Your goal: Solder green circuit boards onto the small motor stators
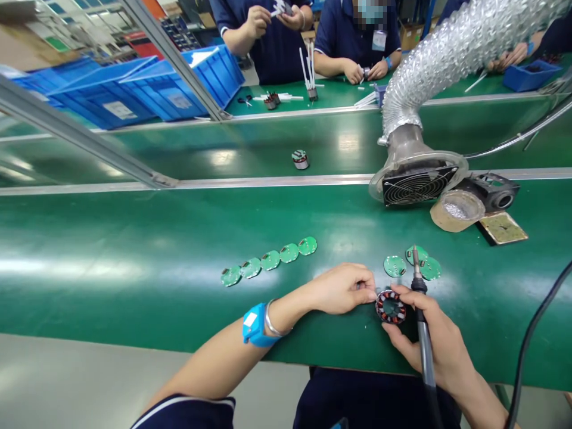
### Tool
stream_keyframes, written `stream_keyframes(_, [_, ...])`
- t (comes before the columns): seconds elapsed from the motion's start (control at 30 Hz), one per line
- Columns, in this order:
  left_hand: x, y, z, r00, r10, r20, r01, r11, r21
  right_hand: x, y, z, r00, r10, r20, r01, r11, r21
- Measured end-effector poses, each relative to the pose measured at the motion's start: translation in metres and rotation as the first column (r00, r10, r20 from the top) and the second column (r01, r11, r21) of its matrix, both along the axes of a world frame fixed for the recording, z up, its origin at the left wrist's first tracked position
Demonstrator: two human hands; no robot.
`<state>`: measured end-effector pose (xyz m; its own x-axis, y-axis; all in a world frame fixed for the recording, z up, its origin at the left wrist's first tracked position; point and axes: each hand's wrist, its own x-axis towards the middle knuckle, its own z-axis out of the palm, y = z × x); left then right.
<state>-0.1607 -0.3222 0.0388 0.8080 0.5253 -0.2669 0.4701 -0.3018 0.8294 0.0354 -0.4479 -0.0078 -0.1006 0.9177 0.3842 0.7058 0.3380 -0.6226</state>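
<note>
A ring-shaped motor stator (399, 316) with dark red and white segments is held low over the green bench by my right hand (440, 339), thumb and fingertips on its rim. That hand also carries a soldering iron (424, 339), its tip pointing away from me. Fingers pinched, my left hand (342, 289) meets the stator's left edge; what lies between its fingertips is too small to make out. Just beyond the stator is a round green circuit board (394, 266), and beside it two more overlap, one partly behind the iron's tip.
Several round circuit boards (270, 260) form a slanting row at left. A fume fan (420, 186) on a foil duct (429, 71), a cup (458, 210) and a sponge tray (503, 228) stand at right. Past the rail sits a motor part (300, 159); co-workers work opposite.
</note>
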Motion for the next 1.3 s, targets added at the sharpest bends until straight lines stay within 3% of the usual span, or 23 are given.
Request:
stream_keyframes(0.17, [-0.026, 0.01, 0.016, 0.992, 0.028, -0.123, -0.012, 0.992, 0.128, -0.001, 0.001, 0.001, 1.0, -0.026, -0.014, 0.026, 1.0, 0.002])
stream_keyframes(0.23, [-0.031, 0.011, 0.016, 0.987, 0.112, -0.118, -0.106, 0.993, 0.052, -0.002, 0.001, 0.002, 0.998, -0.054, -0.012, 0.054, 0.998, 0.01])
stream_keyframes(0.33, [-0.021, 0.003, 0.005, 0.967, 0.252, -0.027, -0.253, 0.949, -0.187, -0.002, 0.003, 0.002, 0.997, -0.072, -0.001, 0.072, 0.997, 0.03])
stream_keyframes(0.43, [-0.004, -0.013, -0.007, 0.969, 0.245, 0.02, -0.216, 0.889, -0.403, -0.002, 0.005, 0.001, 0.996, -0.091, 0.011, 0.09, 0.995, 0.043])
stream_keyframes(0.63, [-0.007, -0.021, -0.006, 0.932, 0.348, 0.096, -0.249, 0.813, -0.525, -0.002, 0.006, 0.0, 0.99, -0.143, 0.007, 0.143, 0.989, 0.03])
stream_keyframes(0.7, [-0.01, -0.019, -0.005, 0.943, 0.325, 0.069, -0.249, 0.828, -0.502, -0.002, 0.005, -0.001, 0.984, -0.177, -0.002, 0.177, 0.984, 0.038])
stream_keyframes(0.73, [-0.009, -0.018, -0.006, 0.953, 0.299, 0.039, -0.253, 0.864, -0.436, -0.002, 0.005, -0.001, 0.981, -0.194, -0.007, 0.194, 0.98, 0.047])
stream_keyframes(0.83, [-0.003, -0.021, -0.009, 0.972, 0.231, -0.048, -0.234, 0.969, -0.077, -0.002, 0.005, -0.002, 0.973, -0.229, -0.022, 0.23, 0.97, 0.075])
stream_keyframes(0.93, [0.001, -0.022, -0.01, 0.977, 0.203, -0.058, -0.193, 0.971, 0.141, -0.001, 0.005, -0.003, 0.982, -0.185, -0.037, 0.187, 0.979, 0.075])
stream_keyframes(1.13, [-0.015, -0.012, 0.01, 0.941, 0.32, 0.109, -0.328, 0.942, 0.07, 0.0, 0.005, 0.003, 0.994, -0.049, -0.096, 0.048, 0.999, -0.006])
stream_keyframes(1.3, [-0.031, 0.001, 0.009, 0.836, 0.465, 0.29, -0.412, 0.883, -0.226, 0.031, 0.015, 0.019, 1.0, 0.024, 0.0, -0.024, 0.999, -0.049])
